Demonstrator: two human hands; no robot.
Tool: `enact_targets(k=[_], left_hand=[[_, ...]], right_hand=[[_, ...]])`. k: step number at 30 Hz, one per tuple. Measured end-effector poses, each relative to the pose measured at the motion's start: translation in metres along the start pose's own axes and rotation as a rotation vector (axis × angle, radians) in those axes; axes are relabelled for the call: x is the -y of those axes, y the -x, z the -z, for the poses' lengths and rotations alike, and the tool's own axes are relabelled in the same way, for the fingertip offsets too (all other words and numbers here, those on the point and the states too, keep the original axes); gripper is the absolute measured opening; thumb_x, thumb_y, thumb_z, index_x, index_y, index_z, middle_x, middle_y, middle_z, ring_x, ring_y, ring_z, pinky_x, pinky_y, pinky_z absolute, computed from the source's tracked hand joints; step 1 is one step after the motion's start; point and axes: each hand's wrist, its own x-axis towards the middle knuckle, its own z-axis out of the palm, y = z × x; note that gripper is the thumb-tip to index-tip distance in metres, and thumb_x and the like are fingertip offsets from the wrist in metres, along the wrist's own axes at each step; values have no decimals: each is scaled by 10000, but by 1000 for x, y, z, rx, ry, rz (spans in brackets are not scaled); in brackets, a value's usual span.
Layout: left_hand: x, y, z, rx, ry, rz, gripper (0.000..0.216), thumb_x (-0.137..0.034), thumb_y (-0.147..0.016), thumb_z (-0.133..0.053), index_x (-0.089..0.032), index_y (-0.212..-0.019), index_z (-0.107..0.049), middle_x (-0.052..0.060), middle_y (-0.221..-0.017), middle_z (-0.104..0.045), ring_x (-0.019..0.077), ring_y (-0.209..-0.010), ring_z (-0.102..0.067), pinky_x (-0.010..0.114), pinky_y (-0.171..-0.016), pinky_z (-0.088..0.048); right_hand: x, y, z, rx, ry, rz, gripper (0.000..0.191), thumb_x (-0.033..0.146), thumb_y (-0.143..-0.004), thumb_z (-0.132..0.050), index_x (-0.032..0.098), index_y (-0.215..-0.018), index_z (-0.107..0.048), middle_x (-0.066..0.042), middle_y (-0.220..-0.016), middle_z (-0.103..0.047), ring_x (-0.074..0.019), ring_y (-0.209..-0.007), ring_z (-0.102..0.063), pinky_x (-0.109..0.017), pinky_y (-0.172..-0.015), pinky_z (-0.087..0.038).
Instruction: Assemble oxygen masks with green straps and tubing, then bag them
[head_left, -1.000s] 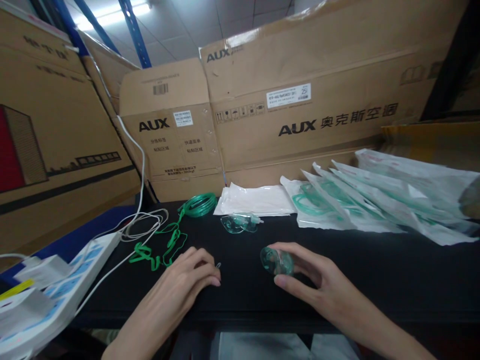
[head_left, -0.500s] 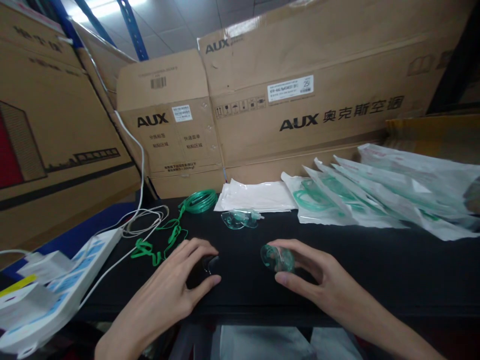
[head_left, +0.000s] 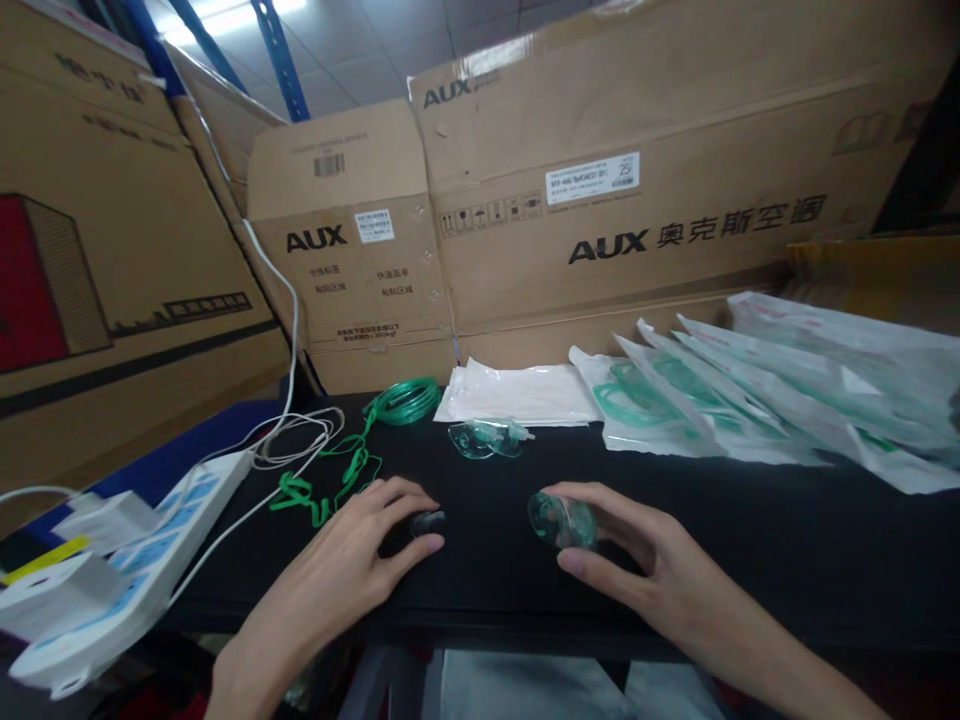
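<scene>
My left hand is curled above the black tabletop, with a small clear plastic piece between thumb and fingers; its far part is hidden by the fingers. Opposite it, my right hand pinches a rounded, see-through green plastic piece from the side. The two pieces are apart. Just beyond the hands lies a clear green plastic mask. Behind my left hand, a green strap lies loosely, near a coil of green tubing.
White packets lie at the back, beside several pouches with green tubing inside. A white power strip with plugs and loose cables occupies the left side. Cardboard boxes wall off the back.
The whole view has shifted slightly, so everything sits a little further right. Both hands keep their grip, about the same distance apart.
</scene>
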Motion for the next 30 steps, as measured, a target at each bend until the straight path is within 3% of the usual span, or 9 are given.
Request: enact_targets(k=[3, 6, 8, 11, 14, 17, 23, 27, 30], left_hand=[[4, 2, 3, 0, -6, 83, 331, -504, -994, -564, -293, -1193, -723, 30, -1219, -706, 229, -1131, -673, 344, -1014, -527], [24, -2, 14, -77, -59, 251, 444, -585, -997, -482, -272, -1178, -739, 47, -1243, -716, 261, -1158, -666, 368, -1049, -488], [44, -8, 23, -117, -142, 401, 533, -630, -971, -459, -226, -1165, -748, 84, -1209, -737, 301, -1086, -693, 391, -984, -507], [75, -25, 33, -6, -228, 619, 583, -656, -925, -484, -194, -1153, -756, 116, -1106, -776, 335, -990, -720, 385, -847, -520], [100, -43, 37, 102, -220, 666, 414, -582, -843, -632, -212, -897, -809, 102, -893, -800, 322, -844, -737, 347, -733, -504], [117, -56, 48, 93, -241, 664, 227, -423, -807, -698, -222, -815, -803, 81, -817, -790, 308, -809, -730, 320, -692, -478], [120, -71, 112, -169, -300, 656, 302, -452, -839, -676, -175, -845, -795, 87, -780, -763, 352, -873, -707, 353, -729, -466], [100, -86, 149, -483, -273, 534, 414, -600, -882, -596, -225, -886, -771, 2, -753, -736, 308, -987, -693, 329, -799, -458], [77, -107, 166, -652, -164, 431, 508, -665, -862, -598, -207, -1020, -754, -46, -725, -698, 239, -872, -698, 345, -845, -471]], right_hand=[[0, -1, 0, -4, -13, -28, 392, 424, -881, -760, 247, -1227, -714, -50, -1189, -744, -240, -1092, -710, -331, -970, -584], [0, -1, 0, 27, -25, -59, 428, 464, -880, -748, 236, -1240, -700, -60, -1202, -732, -253, -1128, -686, -336, -986, -563], [-1, -1, 0, 42, -29, -65, 440, 477, -885, -736, 236, -1250, -687, -61, -1221, -722, -260, -1151, -669, -347, -1005, -544], [-2, -2, 0, 58, -31, -65, 434, 481, -887, -730, 247, -1249, -682, -54, -1228, -715, -266, -1166, -654, -364, -1018, -525], [-3, -3, 0, 57, -32, -60, 433, 486, -891, -722, 256, -1256, -679, -51, -1216, -712, -271, -1171, -647, -369, -1005, -525], [-5, -3, 0, 50, -44, -47, 433, 485, -890, -730, 271, -1262, -679, -44, -1237, -708, -267, -1164, -650, -365, -997, -524], [-7, -1, 0, 38, -42, -25, 444, 499, -881, -742, 281, -1263, -685, -44, -1260, -706, -272, -1158, -652, -372, -990, -525], [-7, -1, 0, 41, -57, -39, 436, 500, -883, -736, 274, -1253, -683, -43, -1237, -708, -271, -1151, -654, -382, -1005, -517], [-6, -1, -1, 39, -92, -42, 425, 491, -891, -731, 274, -1252, -673, -41, -1235, -707, -262, -1165, -650, -368, -1007, -517]])
